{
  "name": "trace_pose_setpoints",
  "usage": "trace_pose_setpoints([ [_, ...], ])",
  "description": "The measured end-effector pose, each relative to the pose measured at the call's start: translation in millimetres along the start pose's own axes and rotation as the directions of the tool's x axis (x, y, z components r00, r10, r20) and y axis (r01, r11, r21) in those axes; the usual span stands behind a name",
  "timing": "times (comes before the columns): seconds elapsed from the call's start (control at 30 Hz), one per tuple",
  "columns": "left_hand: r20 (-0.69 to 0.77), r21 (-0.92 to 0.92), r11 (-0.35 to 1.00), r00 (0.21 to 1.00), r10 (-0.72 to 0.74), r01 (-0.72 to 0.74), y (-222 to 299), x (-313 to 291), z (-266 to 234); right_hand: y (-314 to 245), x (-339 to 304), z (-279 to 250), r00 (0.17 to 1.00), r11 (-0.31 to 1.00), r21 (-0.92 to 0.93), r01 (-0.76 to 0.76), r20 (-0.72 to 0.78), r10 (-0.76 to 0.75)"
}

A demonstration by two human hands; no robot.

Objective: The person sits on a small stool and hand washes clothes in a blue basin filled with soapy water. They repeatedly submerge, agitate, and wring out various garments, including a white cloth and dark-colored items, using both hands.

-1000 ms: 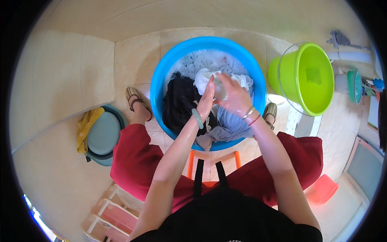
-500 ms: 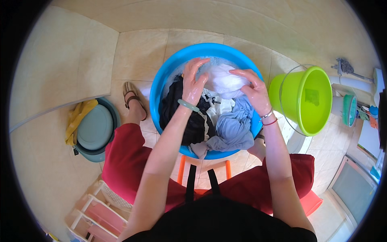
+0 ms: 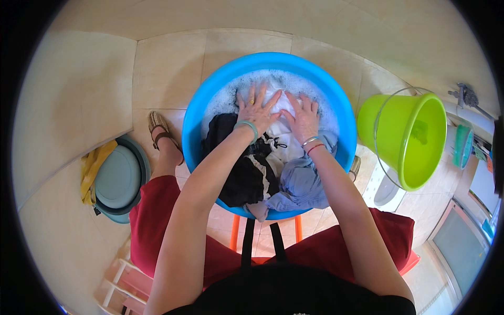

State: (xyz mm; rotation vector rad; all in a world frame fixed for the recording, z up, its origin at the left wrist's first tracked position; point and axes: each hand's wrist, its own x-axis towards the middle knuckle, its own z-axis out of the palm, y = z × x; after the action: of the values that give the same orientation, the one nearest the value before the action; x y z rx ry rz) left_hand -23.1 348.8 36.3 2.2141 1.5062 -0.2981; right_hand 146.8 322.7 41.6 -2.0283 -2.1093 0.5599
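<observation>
A round blue basin (image 3: 191, 137) full of laundry and soapy water stands in front of me. Inside it my left hand (image 3: 256, 112) lies flat with fingers spread, pressing on a white garment (image 3: 277, 126) among the suds. Close beside it my right hand (image 3: 303, 118), fingers also spread, rests on the same white cloth. Black clothes (image 3: 239, 176) fill the left of the basin. A light blue garment (image 3: 303, 181) is bunched at the near right, partly under my right forearm. Part of the white garment is hidden beneath my hands and the foam.
A lime green bucket (image 3: 383, 118) with a wire handle stands right of the basin, near a floor drain pan (image 3: 387, 190). Grey-green basins (image 3: 118, 176) with a yellow cloth (image 3: 93, 170) lie at left. A white-and-pink rack (image 3: 128, 286) is at lower left. Walls close in at left and far side.
Both hands have come down from above the laundry onto the white garment, fingers spreading flat. The raised white bundle is now pressed lower into the suds. The view has shifted slightly.
</observation>
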Motion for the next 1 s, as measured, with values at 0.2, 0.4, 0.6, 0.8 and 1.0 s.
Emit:
trace_pose_setpoints([
  [0.2,0.394,0.002,0.994,0.913,-0.105,0.113,4,31,9,37,15,53,0.966,0.994,0.015,-0.112,0.234,0.105],
  [0.4,0.550,-0.081,0.981,0.829,-0.102,0.174,-16,33,41,80,22,112,0.786,0.996,-0.045,0.079,0.618,-0.035],
  [0.6,0.643,-0.175,0.977,0.765,0.022,0.119,-19,40,40,100,17,133,0.781,0.990,-0.014,0.144,0.616,-0.104],
  [0.8,-0.120,-0.934,0.358,0.935,-0.335,0.008,-13,12,64,-10,22,-18,0.997,0.980,0.185,0.076,-0.026,-0.073],
  [1.0,0.223,-0.637,-0.770,0.947,-0.232,-0.038,25,-29,3,-82,-49,-105,0.834,0.825,0.207,0.527,-0.312,-0.455],
])
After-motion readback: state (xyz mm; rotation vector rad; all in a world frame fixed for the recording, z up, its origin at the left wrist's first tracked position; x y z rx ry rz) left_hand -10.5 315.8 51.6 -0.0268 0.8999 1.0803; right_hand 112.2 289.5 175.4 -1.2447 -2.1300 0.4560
